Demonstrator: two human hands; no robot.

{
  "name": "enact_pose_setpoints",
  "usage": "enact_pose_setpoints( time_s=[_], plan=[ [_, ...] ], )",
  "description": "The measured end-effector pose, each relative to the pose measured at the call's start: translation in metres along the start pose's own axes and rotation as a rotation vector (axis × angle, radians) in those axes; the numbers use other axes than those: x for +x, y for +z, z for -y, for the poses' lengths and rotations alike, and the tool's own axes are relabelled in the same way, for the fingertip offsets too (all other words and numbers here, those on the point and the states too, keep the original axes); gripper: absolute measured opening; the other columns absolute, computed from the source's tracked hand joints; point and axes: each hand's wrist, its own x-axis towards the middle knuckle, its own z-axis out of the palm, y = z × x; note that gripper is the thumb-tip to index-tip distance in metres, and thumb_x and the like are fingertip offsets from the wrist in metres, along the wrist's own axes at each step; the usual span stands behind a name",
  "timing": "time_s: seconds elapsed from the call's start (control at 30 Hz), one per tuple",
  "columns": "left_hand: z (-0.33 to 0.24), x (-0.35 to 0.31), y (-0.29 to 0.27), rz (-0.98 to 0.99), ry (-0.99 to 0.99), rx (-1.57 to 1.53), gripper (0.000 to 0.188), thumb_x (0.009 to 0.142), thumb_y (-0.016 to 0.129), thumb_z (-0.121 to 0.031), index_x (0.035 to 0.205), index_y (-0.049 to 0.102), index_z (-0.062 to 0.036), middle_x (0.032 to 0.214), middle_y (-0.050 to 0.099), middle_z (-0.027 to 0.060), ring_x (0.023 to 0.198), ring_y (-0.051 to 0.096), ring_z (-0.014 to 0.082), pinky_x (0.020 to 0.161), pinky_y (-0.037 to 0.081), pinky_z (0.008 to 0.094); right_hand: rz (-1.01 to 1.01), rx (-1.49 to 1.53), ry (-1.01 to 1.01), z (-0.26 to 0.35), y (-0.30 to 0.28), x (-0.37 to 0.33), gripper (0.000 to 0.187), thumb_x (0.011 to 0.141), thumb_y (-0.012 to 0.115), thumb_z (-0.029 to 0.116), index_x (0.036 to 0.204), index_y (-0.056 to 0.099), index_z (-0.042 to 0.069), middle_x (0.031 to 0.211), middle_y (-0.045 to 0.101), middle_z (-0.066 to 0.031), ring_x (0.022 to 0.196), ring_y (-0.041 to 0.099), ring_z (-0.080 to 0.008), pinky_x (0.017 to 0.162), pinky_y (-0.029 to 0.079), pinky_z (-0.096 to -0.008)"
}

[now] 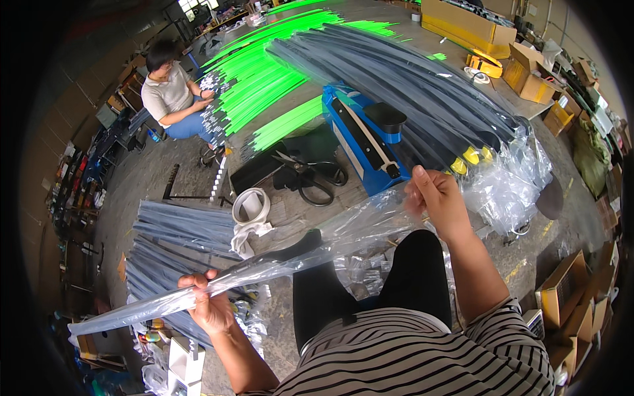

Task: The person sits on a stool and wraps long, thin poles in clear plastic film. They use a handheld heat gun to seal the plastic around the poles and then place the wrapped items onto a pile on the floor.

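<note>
A long clear plastic sleeve [277,264] stretches slantwise across my lap. My left hand [210,307] is closed around its narrow, bunched part, which looks filled with something long and greyish. At the other end my right hand [439,201] pinches the wide, loose film between thumb and fingers. Just beyond my right hand stands a blue heat sealer [356,148] with a black pad on its arm. Black-handled scissors [305,171] lie open to the left of the sealer. A white tape roll [251,206] rests nearer me, on crumpled white cloth or paper.
Bagged dark rods [396,72] with yellow tips lie at the far right, and more bagged bundles [178,228] at the left. Bright green rods [264,86] spread beyond, beside a seated person [173,92]. Cardboard boxes [528,72] line the right side.
</note>
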Motion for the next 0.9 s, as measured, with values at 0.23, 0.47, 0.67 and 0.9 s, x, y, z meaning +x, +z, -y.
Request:
enact_pose_setpoints(
  time_s=[0.23,0.47,0.67,0.9],
  plan=[
    [0.012,0.005,0.001,0.024,-0.002,0.012,0.027,0.076,0.062,-0.006,0.099,0.049,-0.0072,0.084,0.055,0.0048,0.088,0.054,0.0246,0.082,0.040,0.0412,0.070,-0.046,-0.005,-0.007,0.003,0.000,0.023,0.079,0.061,0.019,0.075,0.057,-0.003,0.058,0.054,-0.0038,0.052,0.050,-0.0079,0.050,0.040,-0.0210],
    [0.032,0.021,0.011,0.056,-0.009,0.000,0.027,0.075,0.063,-0.007,0.099,0.049,-0.0064,0.083,0.054,0.0057,0.088,0.052,0.0249,0.085,0.039,0.0397,-0.221,-0.460,-0.450,-0.006,0.007,0.028,0.017,0.078,0.059,0.012,0.068,0.057,-0.002,0.054,0.051,-0.0128,0.044,0.048,-0.0217,0.045,0.038,-0.0267],
    [0.077,0.048,0.019,-0.031,-0.088,-0.055,0.027,0.074,0.065,-0.011,0.097,0.052,-0.0062,0.085,0.056,0.0078,0.092,0.054,0.0303,0.086,0.040,0.0431,-0.249,-0.724,-0.583,-0.003,-0.007,0.079,0.017,0.077,0.059,0.020,0.072,0.060,0.003,0.063,0.054,-0.0184,0.059,0.053,-0.0363,0.052,0.043,-0.0367],
    [0.124,0.085,0.046,-0.011,-0.159,-0.167,0.024,0.076,0.062,-0.007,0.097,0.052,-0.0040,0.087,0.056,0.0091,0.093,0.054,0.0303,0.089,0.040,0.0448,-0.410,-1.110,-0.502,0.002,-0.019,0.123,0.022,0.078,0.057,0.026,0.075,0.061,0.005,0.064,0.057,-0.0180,0.063,0.056,-0.0348,0.058,0.046,-0.0398]
  ],
)
